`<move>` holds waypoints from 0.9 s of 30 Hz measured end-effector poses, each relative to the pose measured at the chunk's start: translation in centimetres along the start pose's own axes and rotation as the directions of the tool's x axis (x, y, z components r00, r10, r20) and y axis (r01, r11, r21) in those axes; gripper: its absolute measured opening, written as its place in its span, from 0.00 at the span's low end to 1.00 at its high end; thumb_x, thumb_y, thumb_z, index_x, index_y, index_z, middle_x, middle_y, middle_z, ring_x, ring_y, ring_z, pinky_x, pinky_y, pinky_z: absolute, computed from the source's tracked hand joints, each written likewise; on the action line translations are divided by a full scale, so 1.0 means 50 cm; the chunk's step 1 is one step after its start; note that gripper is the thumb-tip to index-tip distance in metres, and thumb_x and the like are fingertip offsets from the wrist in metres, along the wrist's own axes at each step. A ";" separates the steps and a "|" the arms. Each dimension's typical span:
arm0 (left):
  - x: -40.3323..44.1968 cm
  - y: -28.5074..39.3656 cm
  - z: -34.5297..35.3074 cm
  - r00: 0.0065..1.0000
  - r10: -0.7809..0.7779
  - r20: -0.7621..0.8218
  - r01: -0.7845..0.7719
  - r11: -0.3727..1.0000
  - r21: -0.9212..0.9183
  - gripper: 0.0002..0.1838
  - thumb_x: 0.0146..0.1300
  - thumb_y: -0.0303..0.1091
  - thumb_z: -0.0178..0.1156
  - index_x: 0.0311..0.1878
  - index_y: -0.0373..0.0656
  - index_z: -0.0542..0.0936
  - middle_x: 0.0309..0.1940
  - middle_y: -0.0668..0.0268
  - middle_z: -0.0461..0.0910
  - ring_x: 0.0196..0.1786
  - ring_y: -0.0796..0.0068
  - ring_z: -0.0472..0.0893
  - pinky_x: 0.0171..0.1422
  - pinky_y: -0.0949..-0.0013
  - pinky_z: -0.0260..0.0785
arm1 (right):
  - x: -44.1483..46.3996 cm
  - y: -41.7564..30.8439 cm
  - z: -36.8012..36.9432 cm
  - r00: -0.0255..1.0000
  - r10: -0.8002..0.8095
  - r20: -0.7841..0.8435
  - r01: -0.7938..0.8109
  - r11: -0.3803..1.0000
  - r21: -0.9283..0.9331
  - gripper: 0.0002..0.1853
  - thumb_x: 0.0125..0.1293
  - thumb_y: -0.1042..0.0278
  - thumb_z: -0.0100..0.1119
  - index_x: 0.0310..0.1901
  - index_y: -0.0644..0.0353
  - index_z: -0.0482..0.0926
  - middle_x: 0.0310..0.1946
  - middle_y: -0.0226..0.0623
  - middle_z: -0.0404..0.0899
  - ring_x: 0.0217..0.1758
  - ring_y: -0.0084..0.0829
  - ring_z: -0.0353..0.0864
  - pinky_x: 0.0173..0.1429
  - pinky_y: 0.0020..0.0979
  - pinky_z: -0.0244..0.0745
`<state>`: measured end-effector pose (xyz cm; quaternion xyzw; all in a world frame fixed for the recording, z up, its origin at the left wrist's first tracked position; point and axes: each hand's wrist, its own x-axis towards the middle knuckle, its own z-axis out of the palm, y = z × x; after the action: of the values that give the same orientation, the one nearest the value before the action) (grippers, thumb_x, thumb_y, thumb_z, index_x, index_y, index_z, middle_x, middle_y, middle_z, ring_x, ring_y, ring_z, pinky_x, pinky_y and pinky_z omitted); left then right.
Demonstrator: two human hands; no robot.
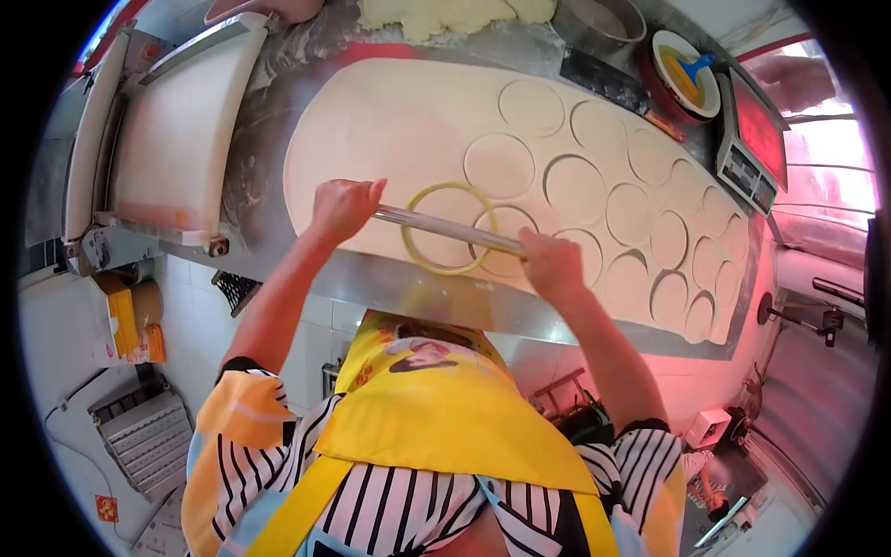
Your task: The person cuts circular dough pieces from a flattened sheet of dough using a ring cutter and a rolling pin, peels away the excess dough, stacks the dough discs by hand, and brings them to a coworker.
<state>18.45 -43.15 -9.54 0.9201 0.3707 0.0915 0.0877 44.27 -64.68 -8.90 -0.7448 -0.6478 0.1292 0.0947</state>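
Observation:
My left hand (345,210) and my right hand (555,264) are each closed around an end of the metal bar on a round dough cutter (447,227). The cutter has a yellowish ring under the bar. It is over the near edge of a large, flat dough sheet (371,130), and part of the ring overhangs the steel edge. I cannot tell whether the ring touches the dough. Several circles are cut in the sheet to the right, among them one cut round (499,165) just beyond the bar. The cut rounds still lie in the sheet.
A dough sheeter (186,130) stands at the left. Behind the sheet are a lump of dough (436,14), a metal pan (603,20), a dark-bladed knife (608,82), a bowl with a blue brush (694,67) and a scale (747,172). The steel table edge (390,295) runs before me.

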 end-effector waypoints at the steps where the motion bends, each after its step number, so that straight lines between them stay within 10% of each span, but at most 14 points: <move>1: 0.013 -0.025 -0.010 0.997 0.001 0.075 0.002 0.999 -0.048 0.23 0.64 0.45 0.52 0.14 0.47 0.78 0.13 0.60 0.75 0.19 0.58 0.77 0.25 0.58 0.67 | 0.016 -0.011 0.033 1.000 0.022 0.007 -0.022 1.000 0.001 0.03 0.54 0.70 0.51 0.32 0.54 0.70 0.18 0.36 0.75 0.23 0.42 0.78 0.25 0.43 0.70; 8: -0.003 -0.047 0.065 0.999 -0.006 -0.052 0.009 0.998 0.064 0.22 0.61 0.41 0.55 0.10 0.48 0.74 0.09 0.62 0.73 0.13 0.59 0.72 0.23 0.60 0.63 | 0.062 -0.002 0.127 0.998 0.030 0.049 -0.026 0.995 -0.095 0.04 0.54 0.70 0.50 0.33 0.53 0.70 0.18 0.34 0.76 0.20 0.38 0.78 0.22 0.39 0.70; 14: -0.137 0.015 0.067 0.928 -0.359 -0.097 0.352 0.932 -0.084 0.22 0.61 0.42 0.55 0.11 0.48 0.75 0.09 0.60 0.72 0.12 0.57 0.71 0.20 0.56 0.62 | 0.191 0.028 0.067 0.968 -0.183 0.171 0.212 0.963 -0.166 0.03 0.54 0.69 0.52 0.31 0.53 0.72 0.21 0.35 0.77 0.24 0.38 0.79 0.26 0.39 0.72; 17: -0.050 -0.070 0.032 0.961 -0.273 0.036 0.275 0.954 -0.117 0.25 0.64 0.46 0.51 0.12 0.46 0.76 0.11 0.60 0.74 0.16 0.55 0.74 0.22 0.55 0.65 | 0.152 -0.010 0.006 0.965 -0.089 0.247 0.104 0.993 -0.049 0.03 0.55 0.71 0.53 0.32 0.53 0.70 0.22 0.35 0.77 0.26 0.40 0.79 0.28 0.41 0.72; 21: 0.209 -0.156 -0.027 0.974 0.182 -0.137 -0.197 0.975 -0.100 0.24 0.62 0.45 0.53 0.11 0.48 0.74 0.10 0.61 0.72 0.15 0.55 0.73 0.24 0.57 0.66 | 0.201 -0.054 -0.010 0.992 0.125 0.027 -0.125 0.992 -0.005 0.06 0.54 0.70 0.55 0.33 0.54 0.70 0.23 0.38 0.77 0.26 0.44 0.78 0.27 0.41 0.71; 27: 0.318 -0.222 0.078 0.946 0.304 -0.117 -0.314 0.946 -0.081 0.22 0.61 0.43 0.55 0.11 0.48 0.74 0.10 0.63 0.73 0.15 0.60 0.73 0.24 0.60 0.65 | 0.258 -0.051 0.118 0.949 0.311 0.043 -0.308 0.949 -0.070 0.04 0.58 0.66 0.51 0.34 0.54 0.71 0.24 0.38 0.79 0.24 0.43 0.79 0.25 0.42 0.72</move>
<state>23.23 -24.52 -14.24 0.9554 0.2210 0.1694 0.0982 41.68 -51.73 -14.62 -0.8360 -0.5290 0.1421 0.0324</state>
